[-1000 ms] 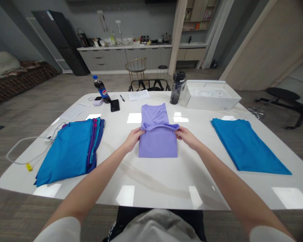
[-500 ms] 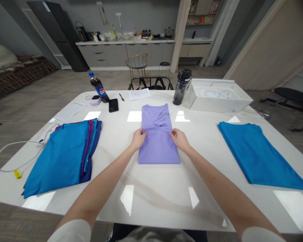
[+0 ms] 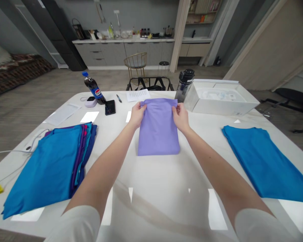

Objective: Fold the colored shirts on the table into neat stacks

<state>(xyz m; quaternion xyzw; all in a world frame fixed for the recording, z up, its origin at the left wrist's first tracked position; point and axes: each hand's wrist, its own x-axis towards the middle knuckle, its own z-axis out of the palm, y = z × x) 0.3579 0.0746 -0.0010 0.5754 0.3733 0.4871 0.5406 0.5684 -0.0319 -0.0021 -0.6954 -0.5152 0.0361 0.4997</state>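
A lilac shirt [image 3: 158, 129] lies folded in half on the white table [image 3: 156, 188] straight ahead. My left hand [image 3: 137, 114] pinches its far left corner. My right hand [image 3: 181, 116] pinches its far right corner. Both hands hold the top layer of cloth at the far edge, fingers closed on the fabric. A stack of folded shirts, blue on top [image 3: 49, 164], lies to the left. One blue shirt [image 3: 265, 161] lies flat on the right.
At the far side of the table stand a cola bottle [image 3: 92, 88], a phone [image 3: 110, 107], a pen [image 3: 119, 98], a sheet of paper [image 3: 137, 95], a dark water bottle [image 3: 183, 84] and an open white box [image 3: 222, 101]. A white cable [image 3: 12, 153] trails at the left edge.
Both hands have carried the near half of the lilac shirt away from me and laid it over the far half, so the collar is now covered.
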